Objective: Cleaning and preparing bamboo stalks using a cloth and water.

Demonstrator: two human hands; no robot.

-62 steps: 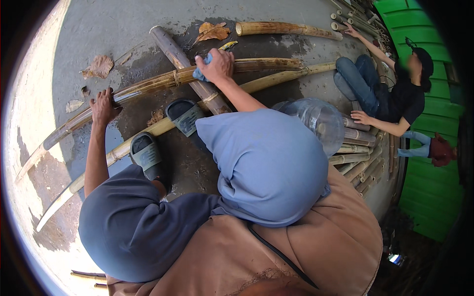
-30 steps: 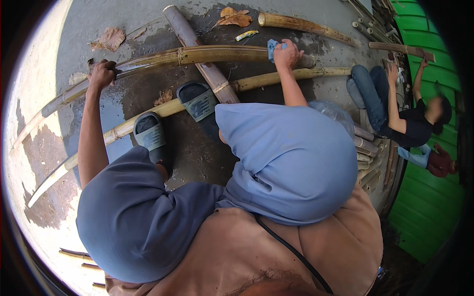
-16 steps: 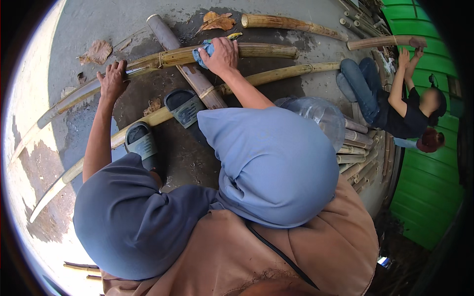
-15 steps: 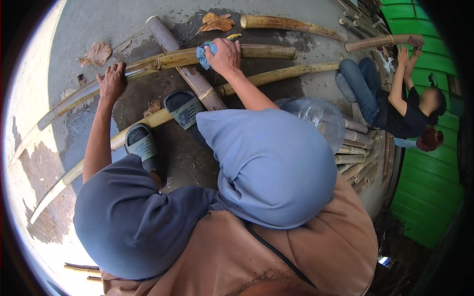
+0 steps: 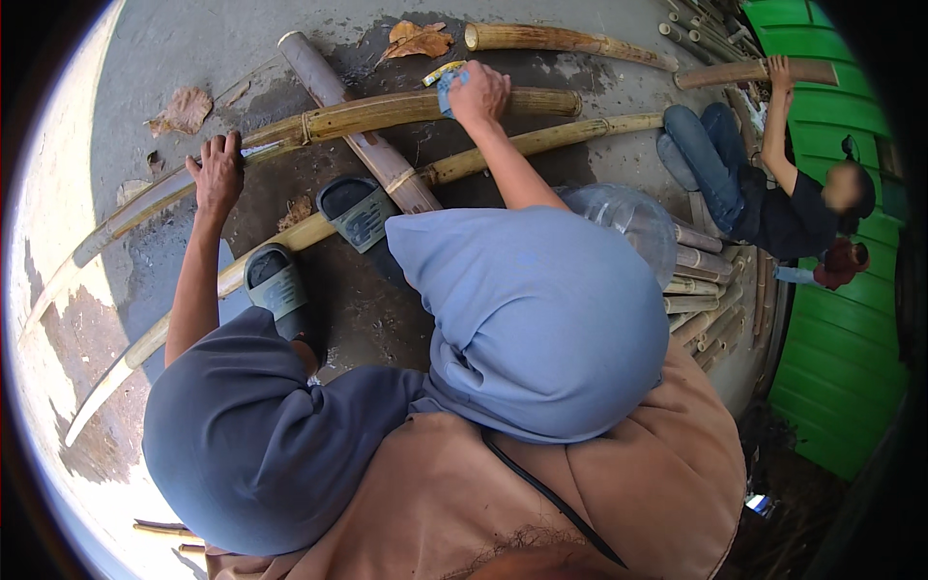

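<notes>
A long wet bamboo pole (image 5: 377,114) curves across the upper left of the head view. Over its left part, my left hand (image 5: 219,176) is closed, fingers hooked across the far side. My right hand (image 5: 480,94) grips a bluish cloth (image 5: 447,95) against the pole's right part. A small yellow piece (image 5: 443,73) sticks out beside that cloth; its kind cannot be made out. Under the pole lies a thicker, greyish bamboo piece (image 5: 314,68), set crosswise. A second long bamboo pole (image 5: 541,143) runs nearer to me, partly behind my right forearm and sandals.
My sandals (image 5: 356,211) stand on the wet floor between the poles. A clear plastic water bottle (image 5: 628,232) lies beside my right knee, near stacked bamboo (image 5: 701,290). Another bamboo pole (image 5: 570,43) and dry leaves (image 5: 418,41) lie beyond. A seated co-worker (image 5: 793,208) handles bamboo at right.
My right hand and the cloth have slid rightward along the pole. My left hand has shifted only slightly. The co-worker's hands and bamboo piece have moved.
</notes>
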